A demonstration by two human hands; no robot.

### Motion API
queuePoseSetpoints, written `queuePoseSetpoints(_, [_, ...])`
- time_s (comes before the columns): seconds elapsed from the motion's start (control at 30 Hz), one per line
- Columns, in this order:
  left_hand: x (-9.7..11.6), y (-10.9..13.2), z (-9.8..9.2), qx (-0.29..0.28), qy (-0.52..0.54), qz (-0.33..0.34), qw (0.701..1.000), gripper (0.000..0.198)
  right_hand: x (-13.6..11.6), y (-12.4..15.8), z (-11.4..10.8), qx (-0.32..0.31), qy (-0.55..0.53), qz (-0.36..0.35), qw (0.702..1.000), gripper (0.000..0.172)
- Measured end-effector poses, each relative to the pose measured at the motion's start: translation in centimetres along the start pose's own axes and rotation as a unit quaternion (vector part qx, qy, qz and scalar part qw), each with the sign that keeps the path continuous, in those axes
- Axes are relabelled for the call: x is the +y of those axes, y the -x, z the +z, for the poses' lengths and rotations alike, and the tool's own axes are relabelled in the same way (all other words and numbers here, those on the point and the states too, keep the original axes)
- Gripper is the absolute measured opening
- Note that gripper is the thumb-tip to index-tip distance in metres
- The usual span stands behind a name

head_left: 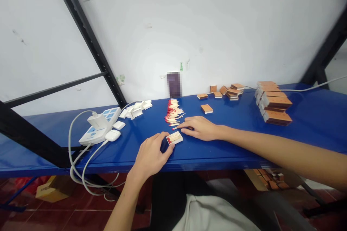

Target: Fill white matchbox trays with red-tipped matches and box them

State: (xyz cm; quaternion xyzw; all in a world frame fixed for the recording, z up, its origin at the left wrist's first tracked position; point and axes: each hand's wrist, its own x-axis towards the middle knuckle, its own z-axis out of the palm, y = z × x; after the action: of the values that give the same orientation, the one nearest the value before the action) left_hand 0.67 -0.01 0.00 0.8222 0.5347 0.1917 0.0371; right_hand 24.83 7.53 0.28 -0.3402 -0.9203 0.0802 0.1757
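On the blue table my left hand rests with its fingers curled round a small open white matchbox tray holding red-tipped matches. My right hand lies palm down just right of the tray, its fingertips pressing a single match against the table. A loose pile of red-tipped matches lies just beyond both hands.
Empty white trays sit left of the pile. A white power strip with cables and an earbud case lie at the left. Brown matchbox sleeves and a taller stack stand at the right. Black frame struts cross the left side.
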Motion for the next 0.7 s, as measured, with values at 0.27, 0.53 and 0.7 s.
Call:
queuePoseSetpoints(0.27, [0.04, -0.03, 0.00, 0.003, -0.003, 0.004, 1.000, 0.032, -0.03, 0.02, 0.08, -0.006, 0.013, 0.007, 1.000, 0.042])
queuePoseSetpoints(0.53, [0.06, -0.03, -0.09, -0.001, -0.008, 0.005, 1.000, 0.032, -0.26, 0.00, -0.07, -0.006, 0.008, 0.001, 1.000, 0.042])
queuePoseSetpoints(0.7, [-0.02, 0.00, -0.01, 0.005, -0.004, 0.006, 1.000, 0.033, -0.36, 0.00, -0.10, -0.001, 0.004, 0.015, 1.000, 0.046])
